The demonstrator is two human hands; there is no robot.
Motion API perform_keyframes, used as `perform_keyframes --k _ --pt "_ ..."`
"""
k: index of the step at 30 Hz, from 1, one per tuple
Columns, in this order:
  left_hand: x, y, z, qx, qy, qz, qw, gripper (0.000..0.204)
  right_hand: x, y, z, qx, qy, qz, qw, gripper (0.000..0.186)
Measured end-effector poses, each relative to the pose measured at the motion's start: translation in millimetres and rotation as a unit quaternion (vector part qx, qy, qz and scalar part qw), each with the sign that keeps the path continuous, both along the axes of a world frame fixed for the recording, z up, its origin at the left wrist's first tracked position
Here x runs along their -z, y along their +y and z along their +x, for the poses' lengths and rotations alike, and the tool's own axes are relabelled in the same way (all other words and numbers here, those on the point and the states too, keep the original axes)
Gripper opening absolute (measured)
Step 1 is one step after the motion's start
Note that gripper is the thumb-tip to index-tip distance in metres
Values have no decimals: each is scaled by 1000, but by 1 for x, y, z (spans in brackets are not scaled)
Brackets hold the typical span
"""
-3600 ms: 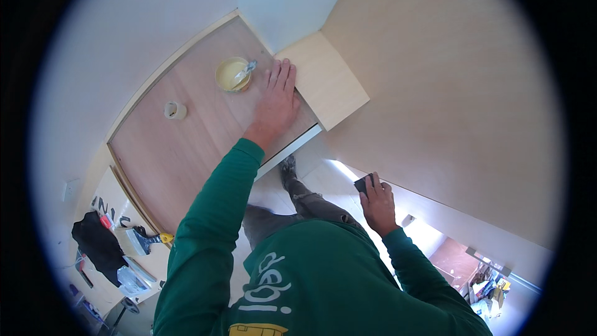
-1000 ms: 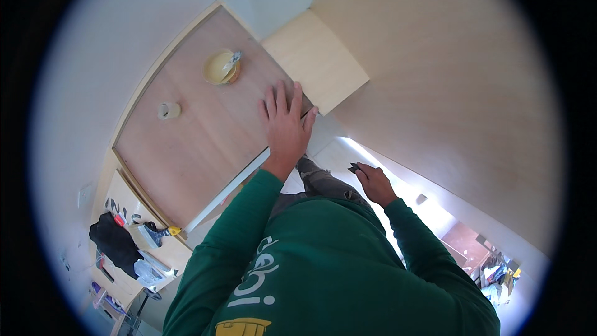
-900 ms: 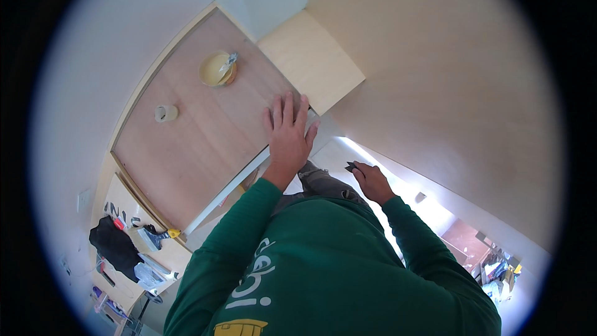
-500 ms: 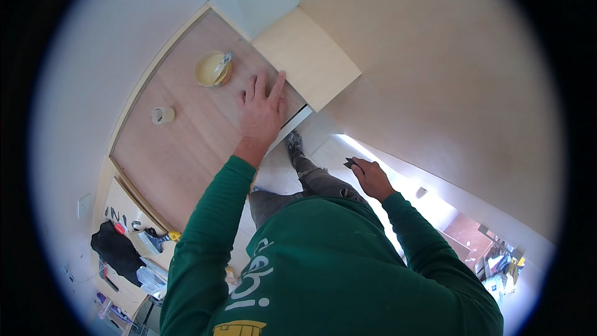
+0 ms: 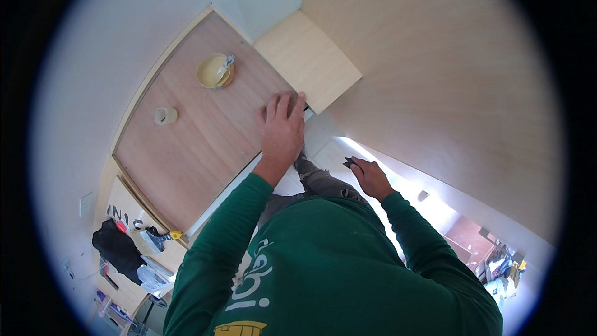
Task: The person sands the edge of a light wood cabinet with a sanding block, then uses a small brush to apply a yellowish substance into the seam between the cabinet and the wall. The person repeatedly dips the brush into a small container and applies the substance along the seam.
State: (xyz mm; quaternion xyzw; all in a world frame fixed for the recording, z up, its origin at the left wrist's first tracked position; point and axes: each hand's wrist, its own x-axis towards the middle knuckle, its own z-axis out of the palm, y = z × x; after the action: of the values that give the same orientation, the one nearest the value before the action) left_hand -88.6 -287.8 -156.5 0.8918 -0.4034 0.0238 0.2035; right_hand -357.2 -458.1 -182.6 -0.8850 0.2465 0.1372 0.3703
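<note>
My left hand (image 5: 283,132) is open, fingers spread over the front right corner of a reddish-brown wooden panel (image 5: 193,149). Its fingertips lie at or just above the seam where this panel meets a pale plywood piece (image 5: 311,59); contact is hard to judge. Lower on the right, my right hand (image 5: 373,179) is closed around a small dark flat piece with pointed ends (image 5: 349,162), most of it hidden by the fingers. Farther back on the panel stands a round tub (image 5: 207,73) of cream-coloured paste, with a smeared tool (image 5: 225,67) resting in it.
A whitish roll or cup (image 5: 166,116) lies on the panel, left of the tub. A tall plywood board (image 5: 435,81) rises on the right. At the lower left, a black cloth (image 5: 117,249) and a yellow-handled tool (image 5: 174,235) lie among clutter. My leg (image 5: 323,180) is below.
My left hand has slid right and closer to me along the panel's edge. My right hand keeps its place, still holding the dark piece.
</note>
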Motion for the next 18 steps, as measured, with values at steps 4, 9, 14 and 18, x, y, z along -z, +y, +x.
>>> perform_keyframes --k 4,9,14,18 --pt "0 -5 6 -48 39 -3 998 53 3 -1 -5 -4 14 0 1000 43" --pt "-1 -7 -2 -47 30 21 998 53 13 -6 -13 6 27 23 999 44" --pt "-4 -7 0 -45 22 45 998 53 14 -7 -16 1 27 25 999 43" --pt "-6 -6 24 -51 -20 53 997 55 20 -9 -19 16 33 27 999 44"
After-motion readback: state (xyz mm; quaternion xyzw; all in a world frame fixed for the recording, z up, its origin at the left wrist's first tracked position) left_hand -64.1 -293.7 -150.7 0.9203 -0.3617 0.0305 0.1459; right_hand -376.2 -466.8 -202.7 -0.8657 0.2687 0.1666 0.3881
